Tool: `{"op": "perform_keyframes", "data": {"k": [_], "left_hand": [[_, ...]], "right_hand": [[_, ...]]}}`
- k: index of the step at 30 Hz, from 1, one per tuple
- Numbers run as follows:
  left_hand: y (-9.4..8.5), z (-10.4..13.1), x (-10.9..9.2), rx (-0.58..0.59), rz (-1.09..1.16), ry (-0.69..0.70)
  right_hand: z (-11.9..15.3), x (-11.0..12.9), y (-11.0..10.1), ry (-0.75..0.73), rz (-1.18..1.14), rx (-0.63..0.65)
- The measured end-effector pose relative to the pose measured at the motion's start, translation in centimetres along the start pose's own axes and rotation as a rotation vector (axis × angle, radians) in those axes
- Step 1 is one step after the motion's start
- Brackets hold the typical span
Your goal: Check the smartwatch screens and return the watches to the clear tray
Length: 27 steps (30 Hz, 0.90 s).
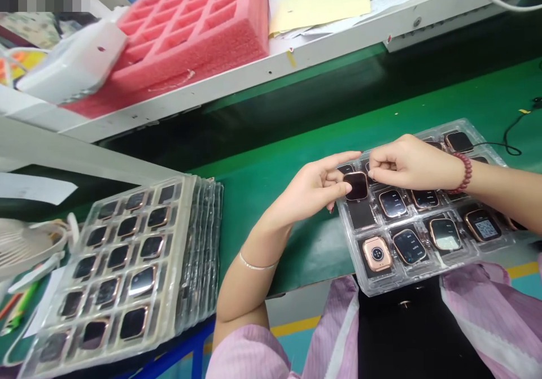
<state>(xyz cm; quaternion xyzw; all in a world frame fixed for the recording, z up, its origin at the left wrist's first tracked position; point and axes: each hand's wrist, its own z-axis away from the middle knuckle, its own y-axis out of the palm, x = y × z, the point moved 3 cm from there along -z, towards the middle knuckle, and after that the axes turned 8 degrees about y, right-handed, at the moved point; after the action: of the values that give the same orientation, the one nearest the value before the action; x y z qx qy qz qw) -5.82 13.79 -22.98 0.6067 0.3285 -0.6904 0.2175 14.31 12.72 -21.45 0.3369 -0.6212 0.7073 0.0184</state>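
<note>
My left hand [313,188] grips a strapless smartwatch [356,187] with a dark screen and gold rim, thumb on its edge. The watch is over the left side of a clear plastic tray [358,278], just above a vacant dark slot. Close to its right, my right hand [404,161] is closed, thumb against curled fingers; whatever it pinches, if anything, is hidden. Several watches fill the tray: a lit one [393,203], one showing a square code [483,225], and one lying face down with its sensor back [376,253] up. My right hand and forearm cover part of the tray.
At left stands a tall stack of clear trays [186,266] with dark-screened watches. A pink foam block [212,51] with compartments rests on the shelf [271,77] beside a white device [76,62]. A black cable [506,142] runs near the watch tray on the green bench.
</note>
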Motion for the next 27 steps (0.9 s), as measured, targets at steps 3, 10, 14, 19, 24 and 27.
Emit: {"op": "perform_keyframes", "data": {"k": [3, 10, 14, 19, 24, 27], "left_hand": [[0.4, 0.1, -0.2, 0.058, -0.126, 0.037], [3.0, 1.2, -1.5, 0.075, -0.875, 0.195], [3.2, 1.5, -1.7, 0.037, -1.072, 0.121], [2.3, 1.7, -2.3, 0.031, -0.688, 0.205], [2.1, 1.7, -1.7, 0.197, -0.028, 0.133], [1.8, 1.3, -1.0, 0.15, 0.168, 0.061]], "right_hand": [[-0.2, -0.3, -0.4, 0.044, 0.219, -0.092], [3.0, 3.4, -2.1, -0.09, 0.245, 0.063], [6.2, 6.4, 1.2, -0.272, 0.343, 0.439], [5.4, 6.3, 1.6, -0.269, 0.067, 0.564], [2.1, 2.8, -1.2, -0.058, -0.317, 0.306], [1.0, 0.9, -1.7, 0.089, -0.343, 0.171]]}}
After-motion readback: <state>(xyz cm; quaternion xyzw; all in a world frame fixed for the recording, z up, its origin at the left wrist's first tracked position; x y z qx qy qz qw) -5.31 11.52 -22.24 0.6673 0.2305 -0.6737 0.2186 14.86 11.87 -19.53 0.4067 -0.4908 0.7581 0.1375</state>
